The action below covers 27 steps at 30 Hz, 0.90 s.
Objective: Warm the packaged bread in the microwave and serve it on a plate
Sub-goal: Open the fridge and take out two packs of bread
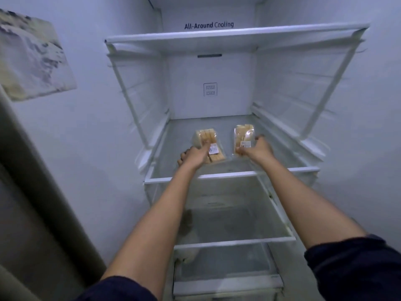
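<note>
Two clear packs of sliced bread lie side by side on a glass shelf inside an open fridge. The left bread pack carries a white barcode label, and my left hand grips its near left edge. The right bread pack also has a label, and my right hand holds its near end, thumb and fingers around the wrapper. Both arms reach in over the shelf's front rim. No plate or microwave is in view.
Above is another white-rimmed shelf. Below are a lower glass shelf and a clear drawer. The fridge's side walls close in left and right. A picture hangs on the wall at the left, beside a grey panel edge.
</note>
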### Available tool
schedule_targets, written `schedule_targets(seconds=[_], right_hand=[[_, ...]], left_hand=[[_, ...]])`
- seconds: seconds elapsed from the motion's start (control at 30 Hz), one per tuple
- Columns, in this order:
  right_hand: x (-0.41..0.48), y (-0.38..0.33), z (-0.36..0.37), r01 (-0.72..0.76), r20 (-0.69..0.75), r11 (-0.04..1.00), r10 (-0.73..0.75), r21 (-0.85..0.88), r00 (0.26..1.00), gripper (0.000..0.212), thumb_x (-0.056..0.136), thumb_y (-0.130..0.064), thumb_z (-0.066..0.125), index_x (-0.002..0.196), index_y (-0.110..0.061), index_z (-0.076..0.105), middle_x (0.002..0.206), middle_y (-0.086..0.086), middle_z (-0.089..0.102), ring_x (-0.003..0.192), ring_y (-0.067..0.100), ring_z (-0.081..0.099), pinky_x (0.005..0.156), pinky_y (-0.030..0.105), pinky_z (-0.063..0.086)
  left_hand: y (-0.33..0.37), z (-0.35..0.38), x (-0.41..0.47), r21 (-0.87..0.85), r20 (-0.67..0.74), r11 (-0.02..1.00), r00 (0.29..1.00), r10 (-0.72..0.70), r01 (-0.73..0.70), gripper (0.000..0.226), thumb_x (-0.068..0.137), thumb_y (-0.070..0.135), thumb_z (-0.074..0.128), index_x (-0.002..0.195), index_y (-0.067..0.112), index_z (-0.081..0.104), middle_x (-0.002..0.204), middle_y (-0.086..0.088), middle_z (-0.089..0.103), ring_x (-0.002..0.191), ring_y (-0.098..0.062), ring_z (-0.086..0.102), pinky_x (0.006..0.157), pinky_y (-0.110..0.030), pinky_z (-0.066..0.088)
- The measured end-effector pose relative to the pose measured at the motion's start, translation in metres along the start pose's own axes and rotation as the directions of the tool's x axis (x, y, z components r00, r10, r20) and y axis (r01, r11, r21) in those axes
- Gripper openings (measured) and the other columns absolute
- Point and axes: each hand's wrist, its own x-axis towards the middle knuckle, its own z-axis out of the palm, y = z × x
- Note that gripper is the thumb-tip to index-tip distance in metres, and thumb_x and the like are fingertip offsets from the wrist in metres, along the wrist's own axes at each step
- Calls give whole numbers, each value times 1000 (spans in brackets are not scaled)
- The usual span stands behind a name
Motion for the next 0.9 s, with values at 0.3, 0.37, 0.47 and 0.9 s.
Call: schedule_targets(seconds=[0.3,0.37,0.47,0.9], right_hand=[[5,-20,9,-77,26,992,75,105,997,64,62,-12,85,103,-17,36,127,16,50,103,28,55,84,30,45],[4,-16,7,-89,107,985,74,148,992,69,62,-9,85,106,-20,33,123,15,55,105,30,60,88,41,53],[-8,-13,0,-87,173,969,47,232,984,71,67,-5,81,121,-18,36,121,14,56,103,29,61,82,40,55],[-74,1,-38,-110,253,832,-37,543,967,79,79,4,67,142,-21,27,120,19,58,82,27,67,60,29,60]], left_hand=[[6,0,8,-351,90,933,988,122,-83,61,84,26,66,132,4,35,126,-15,55,113,-29,56,98,-39,46],[4,-2,9,-409,104,907,983,152,-97,71,82,21,68,140,8,29,130,-16,53,113,-29,57,98,-41,47],[1,-6,6,-476,141,875,973,182,-94,69,84,14,66,141,11,29,129,-15,54,108,-28,59,92,-38,51],[3,-11,-46,-712,225,694,900,373,-110,67,85,11,66,142,21,32,138,-8,47,94,-18,62,70,-29,56]])
